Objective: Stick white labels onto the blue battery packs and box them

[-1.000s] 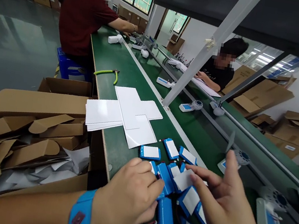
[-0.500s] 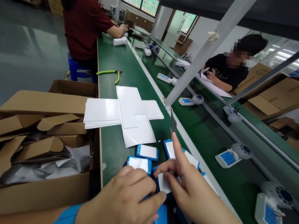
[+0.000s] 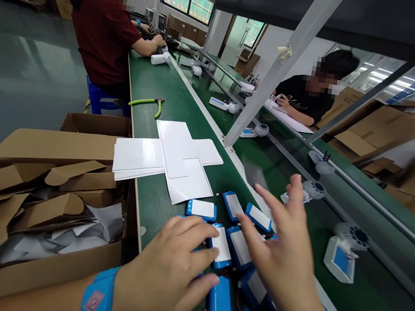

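Observation:
My left hand (image 3: pixel 170 262) hovers at the near edge of a blue battery pack (image 3: pixel 221 248) with a white patch on its top; its fingertips seem to touch the pack. Its fingers are apart and grip nothing. To the right, my right hand (image 3: pixel 283 244) is raised with fingers spread. A small thin grey piece (image 3: pixel 255 174), smeared by motion, shows at a fingertip; I cannot tell if it clings there. Around both hands lie several more blue packs, one bare (image 3: pixel 221 310), others white-topped (image 3: pixel 202 209). White sheets (image 3: pixel 177 145) overlap beyond them.
Green-handled cutters (image 3: pixel 147 102) lie farther up the bench. An open carton (image 3: pixel 38 255) with paper scraps stands at left. A metal post (image 3: pixel 284 68) rises at the bench edge. White devices (image 3: pixel 341 258) line the belt. Two people (image 3: pixel 102 23) sit at work beyond.
My right hand has let go of the white patch, lifted and spread its fingers. The patch now lies flat on the battery pack. My left hand has drawn slightly back and opened.

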Demonstrator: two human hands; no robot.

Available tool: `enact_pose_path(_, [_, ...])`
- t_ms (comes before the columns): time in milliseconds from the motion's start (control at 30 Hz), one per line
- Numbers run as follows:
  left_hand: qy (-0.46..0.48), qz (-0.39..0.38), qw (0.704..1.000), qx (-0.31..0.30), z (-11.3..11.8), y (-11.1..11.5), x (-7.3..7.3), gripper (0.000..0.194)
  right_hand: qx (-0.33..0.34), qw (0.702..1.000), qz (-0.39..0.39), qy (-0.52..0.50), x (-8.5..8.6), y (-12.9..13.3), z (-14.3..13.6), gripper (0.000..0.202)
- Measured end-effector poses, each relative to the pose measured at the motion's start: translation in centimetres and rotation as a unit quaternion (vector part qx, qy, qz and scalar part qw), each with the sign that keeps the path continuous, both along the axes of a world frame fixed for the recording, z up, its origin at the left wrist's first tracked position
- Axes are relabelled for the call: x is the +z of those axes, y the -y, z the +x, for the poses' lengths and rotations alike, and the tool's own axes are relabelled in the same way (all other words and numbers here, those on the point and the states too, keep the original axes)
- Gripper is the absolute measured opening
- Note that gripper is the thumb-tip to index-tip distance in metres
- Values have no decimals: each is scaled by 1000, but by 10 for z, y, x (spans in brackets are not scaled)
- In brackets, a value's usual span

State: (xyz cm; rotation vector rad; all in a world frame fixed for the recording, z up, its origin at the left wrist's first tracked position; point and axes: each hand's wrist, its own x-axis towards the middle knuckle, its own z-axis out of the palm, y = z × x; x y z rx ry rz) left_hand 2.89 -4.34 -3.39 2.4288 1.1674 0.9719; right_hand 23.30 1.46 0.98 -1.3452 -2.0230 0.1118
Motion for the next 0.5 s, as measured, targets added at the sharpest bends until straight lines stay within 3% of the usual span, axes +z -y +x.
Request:
enact_pose_path(67, [44,21,999,23,-16,4,3,24,-60,984,-66,-157,15,14,2,38])
enact_pose_path(167, [94,21,994,44,-44,11,3,27,-143,911,-199,-330,20,43,4,58])
enact_pose_path(300, [129,0,991,28,-70,16,-4,29,-187,804,-368,-428,-1,76,-2,90])
enact_pose_path(367, [126,15,992,14,-75,16,-8,30,-203,753,-437,-448,-13,86,-11,96])
enact_pose_path(433, [115,36,993,-4,-77,16,-10,30,-209,734,-463,-451,-23,92,-21,95])
enact_pose_path(500, [100,53,993,-28,-76,15,-10,29,-206,737,-464,-447,-28,95,-33,92])
